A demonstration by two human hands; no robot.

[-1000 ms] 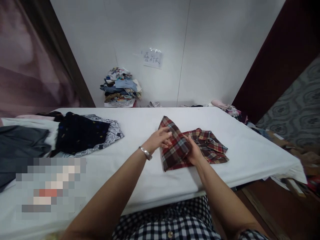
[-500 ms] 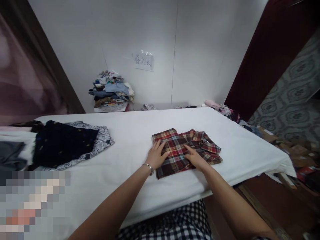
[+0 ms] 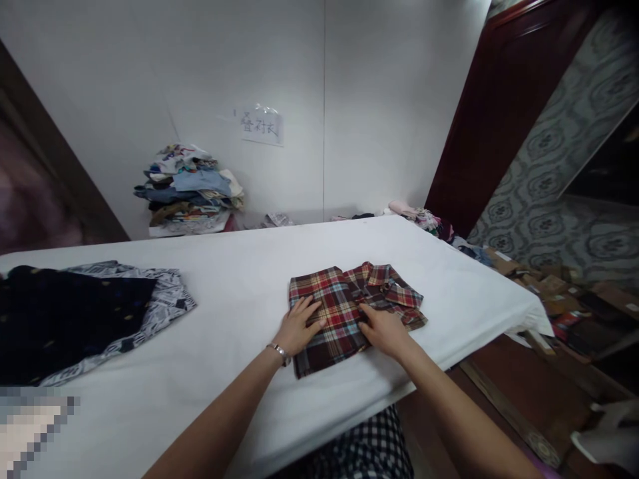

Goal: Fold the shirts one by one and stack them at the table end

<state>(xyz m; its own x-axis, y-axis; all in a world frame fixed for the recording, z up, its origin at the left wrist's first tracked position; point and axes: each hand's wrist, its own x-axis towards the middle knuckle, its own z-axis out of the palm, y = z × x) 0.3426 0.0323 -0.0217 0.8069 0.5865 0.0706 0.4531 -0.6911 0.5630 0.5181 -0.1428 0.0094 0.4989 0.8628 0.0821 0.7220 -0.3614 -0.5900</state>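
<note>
A red, brown and yellow plaid shirt [image 3: 329, 293] lies partly folded on the white-covered table [image 3: 239, 286], its collar end pointing to the right. My left hand [image 3: 298, 327] rests flat on the shirt's left part, fingers spread, with a bracelet at the wrist. On the folded edge near the middle sits my right hand [image 3: 383, 330]; its index finger and thumb are apart and touch the cloth. The other fingers of that hand are partly hidden.
Folded dark clothes [image 3: 74, 313] over a black-and-white patterned garment [image 3: 172, 293] lie on the table's left. A tall clothes pile [image 3: 192, 189] stands by the wall under a paper sign [image 3: 262, 126]. Cardboard boxes [image 3: 554, 293] lie beyond the right edge.
The view has turned to the right, so the table and clothes appear further left. Both hands stay on the shirt; the right fingertips have slid slightly toward me along its folded edge.
</note>
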